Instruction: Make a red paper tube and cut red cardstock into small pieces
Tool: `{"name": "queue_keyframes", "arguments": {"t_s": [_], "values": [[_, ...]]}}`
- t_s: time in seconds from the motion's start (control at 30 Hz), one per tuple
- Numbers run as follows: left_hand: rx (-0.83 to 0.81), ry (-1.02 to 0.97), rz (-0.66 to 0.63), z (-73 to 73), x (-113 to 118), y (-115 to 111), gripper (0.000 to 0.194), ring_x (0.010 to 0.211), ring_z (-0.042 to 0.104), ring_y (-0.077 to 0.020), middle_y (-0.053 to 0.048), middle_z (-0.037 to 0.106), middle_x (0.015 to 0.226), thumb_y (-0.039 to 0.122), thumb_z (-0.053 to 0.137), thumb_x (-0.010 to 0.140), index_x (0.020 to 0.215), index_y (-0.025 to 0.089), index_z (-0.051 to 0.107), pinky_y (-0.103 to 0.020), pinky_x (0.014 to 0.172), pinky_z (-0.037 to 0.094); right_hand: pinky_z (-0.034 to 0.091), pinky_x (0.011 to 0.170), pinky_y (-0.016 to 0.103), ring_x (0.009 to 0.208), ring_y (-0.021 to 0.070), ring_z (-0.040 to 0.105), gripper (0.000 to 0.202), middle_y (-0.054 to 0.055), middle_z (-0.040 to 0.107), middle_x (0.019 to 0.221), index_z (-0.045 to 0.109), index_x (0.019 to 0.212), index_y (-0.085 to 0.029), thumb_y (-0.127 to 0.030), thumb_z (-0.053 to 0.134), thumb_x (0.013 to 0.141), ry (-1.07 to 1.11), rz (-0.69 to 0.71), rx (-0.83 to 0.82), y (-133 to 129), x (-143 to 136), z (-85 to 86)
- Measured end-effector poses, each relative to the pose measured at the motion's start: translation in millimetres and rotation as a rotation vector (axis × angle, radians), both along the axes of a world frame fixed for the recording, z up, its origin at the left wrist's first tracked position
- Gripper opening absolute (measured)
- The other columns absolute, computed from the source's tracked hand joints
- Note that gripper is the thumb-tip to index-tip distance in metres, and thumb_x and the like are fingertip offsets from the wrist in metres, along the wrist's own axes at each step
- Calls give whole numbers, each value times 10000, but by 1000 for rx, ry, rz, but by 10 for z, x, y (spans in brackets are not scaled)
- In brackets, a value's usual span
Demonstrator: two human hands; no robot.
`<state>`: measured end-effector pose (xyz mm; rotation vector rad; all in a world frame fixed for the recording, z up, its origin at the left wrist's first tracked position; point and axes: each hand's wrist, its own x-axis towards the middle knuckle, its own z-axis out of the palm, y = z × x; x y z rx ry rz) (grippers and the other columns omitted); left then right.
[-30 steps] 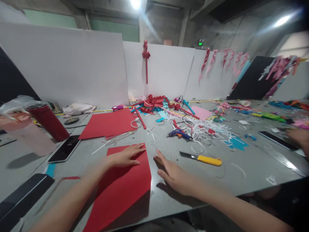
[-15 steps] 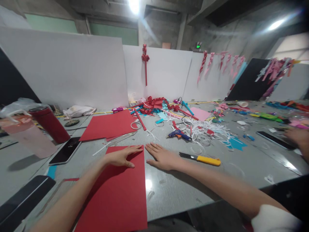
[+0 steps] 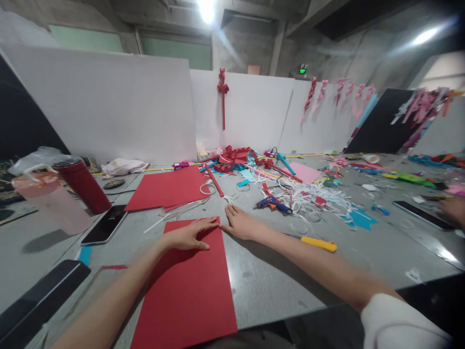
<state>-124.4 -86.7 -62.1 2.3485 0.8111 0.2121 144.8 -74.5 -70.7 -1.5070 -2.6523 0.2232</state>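
Paper [image 3: 192, 295], a red sheet, lies at seven o'clock in the head view. The left hand [image 3: 189, 235] is spread flat on its top part, thumb apart from the fingers; the right hand [image 3: 241, 224], also opened out, rests at its one-o'clock corner. At nine o'clock stand a translucent pink bottle [image 3: 56, 206], contents too unclear to tell, and a red flask [image 3: 84, 188], capped, its inside hidden.

A craft workshop, with paper scraps [image 3: 316, 198], a glue gun [image 3: 273, 204] and paper garlands [image 3: 310, 99] under bare concrete [image 3: 243, 43].
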Motion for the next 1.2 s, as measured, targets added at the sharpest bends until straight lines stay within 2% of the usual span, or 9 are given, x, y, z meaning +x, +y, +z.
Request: {"name": "queue_keyframes", "arguments": {"t_s": [0.17, 0.3, 0.4, 0.6, 0.73, 0.9, 1.03, 1.2], "values": [[3, -12, 11, -9, -12, 3, 864, 1607, 195, -318, -86, 205, 1741, 593, 727, 885, 1622, 304, 380, -526, 1293, 203, 214, 1275, 501, 1595, 398, 194, 1039, 326, 227, 1671, 255, 1612, 81, -762, 242, 1006, -49, -169, -6, -35, 22, -30], [12, -5, 10, -50, -14, 23, 887, 1607, 192, -325, -91, 197, 1743, 616, 723, 877, 1626, 296, 371, -530, 1292, 204, 199, 1285, 473, 1601, 391, 175, 1030, 323, 216, 1676, 256, 1603, 101, -742, 271, 1011, -63, -154, -16, 50, 73, -25], [19, -13, 26, -70, -4, 25, 885, 1604, 202, -330, -97, 212, 1738, 629, 718, 876, 1623, 294, 380, -529, 1289, 215, 206, 1283, 443, 1597, 381, 197, 985, 307, 232, 1679, 259, 1608, 85, -706, 308, 1022, -90, -169, -9, 235, 91, 14], [18, -25, 33, -61, 13, 3, 874, 1604, 203, -328, -92, 203, 1742, 618, 710, 887, 1627, 301, 368, -531, 1286, 218, 227, 1267, 406, 1590, 357, 234, 870, 306, 265, 1669, 272, 1599, 84, -585, 363, 1051, -123, -178, 17, 813, 66, 115], [32, -1, 43, -58, 16, 0, 870, 1608, 185, -327, -91, 194, 1744, 609, 715, 886, 1624, 298, 376, -532, 1291, 206, 261, 1245, 410, 1563, 351, 303, 766, 304, 345, 1637, 345, 1577, 57, -511, 370, 1065, -143, -151, 42, 1040, 9, 153], [31, -28, 49, -76, 15, 3, 862, 1600, 216, -331, -87, 210, 1740, 613, 723, 878, 1615, 312, 394, -535, 1284, 233, 322, 1199, 435, 1490, 365, 408, 694, 306, 449, 1571, 462, 1521, 26, -486, 396, 1058, -169, -155, 86, 1112, -118, 211], [29, -22, 57, -78, 12, 2, 859, 1600, 216, -333, -90, 211, 1740, 621, 715, 884, 1615, 305, 395, -537, 1286, 228, 384, 1114, 485, 1362, 387, 519, 501, 326, 585, 1417, 615, 1393, -9, -291, 523, 988, -191, -271, 133, 1136, -254, 254], [42, -13, 65, -66, 11, -2, 870, 1593, 236, -341, -95, 218, 1737, 630, 710, 885, 1623, 310, 378, -545, 1280, 243, 315, 1118, 567, 1371, 403, 458, 462, 330, 557, 1445, 667, 1349, -30, -195, 478, 961, -217, -378, 221, 1158, -355, 314]]}}
